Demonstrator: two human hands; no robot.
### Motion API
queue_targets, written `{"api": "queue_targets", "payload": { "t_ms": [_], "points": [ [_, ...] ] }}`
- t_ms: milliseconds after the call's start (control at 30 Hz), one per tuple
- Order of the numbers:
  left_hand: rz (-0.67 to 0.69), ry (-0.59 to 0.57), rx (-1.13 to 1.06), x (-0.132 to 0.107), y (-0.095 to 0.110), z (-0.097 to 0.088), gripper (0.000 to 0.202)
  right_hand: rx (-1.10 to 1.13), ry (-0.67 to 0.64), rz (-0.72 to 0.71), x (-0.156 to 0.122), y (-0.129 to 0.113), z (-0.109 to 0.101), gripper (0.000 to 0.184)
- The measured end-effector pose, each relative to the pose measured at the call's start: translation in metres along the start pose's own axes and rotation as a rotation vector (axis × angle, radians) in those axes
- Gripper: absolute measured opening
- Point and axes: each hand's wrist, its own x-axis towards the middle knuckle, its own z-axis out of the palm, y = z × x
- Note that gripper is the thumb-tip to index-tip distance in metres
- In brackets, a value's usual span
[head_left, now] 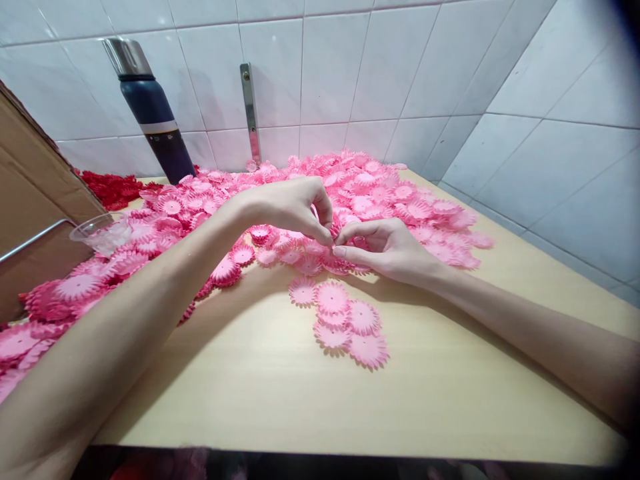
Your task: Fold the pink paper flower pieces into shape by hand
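Observation:
My left hand [295,207] and my right hand [383,247] meet fingertip to fingertip above a large heap of pink paper flower cutouts [360,193] on a pale wooden table [280,393]. Both hands pinch a small pink piece between thumbs and forefingers; the piece is mostly hidden by the fingers. A small separate cluster of pink flower cutouts [345,323] lies flat on the table just below my hands.
A dark blue bottle with a metal cap [150,110] stands at the back left against the white tiled wall. Red flower cutouts [113,188] lie beside it. A clear plastic cup [100,232] sits at left near a brown cardboard box [35,193].

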Motion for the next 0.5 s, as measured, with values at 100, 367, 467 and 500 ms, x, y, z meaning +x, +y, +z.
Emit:
{"api": "queue_targets", "payload": {
  "t_ms": [100, 367, 467, 500],
  "points": [
    [0.014, 0.024, -0.014, 0.001, -0.002, 0.002, 0.013, -0.003, 0.021, 0.001, 0.0, 0.001, -0.001, 0.012],
    [0.047, 0.091, -0.079, 0.005, -0.007, 0.007, 0.009, -0.005, 0.098, -0.005, 0.002, 0.005, -0.003, 0.007],
    [0.07, 0.179, -0.107, 0.006, -0.007, 0.01, 0.005, -0.004, 0.121, 0.018, 0.002, 0.005, -0.004, 0.012],
    [0.081, 0.25, -0.122, 0.007, -0.007, 0.012, 0.004, -0.007, 0.128, 0.02, 0.002, 0.005, -0.004, 0.013]
  ]
}}
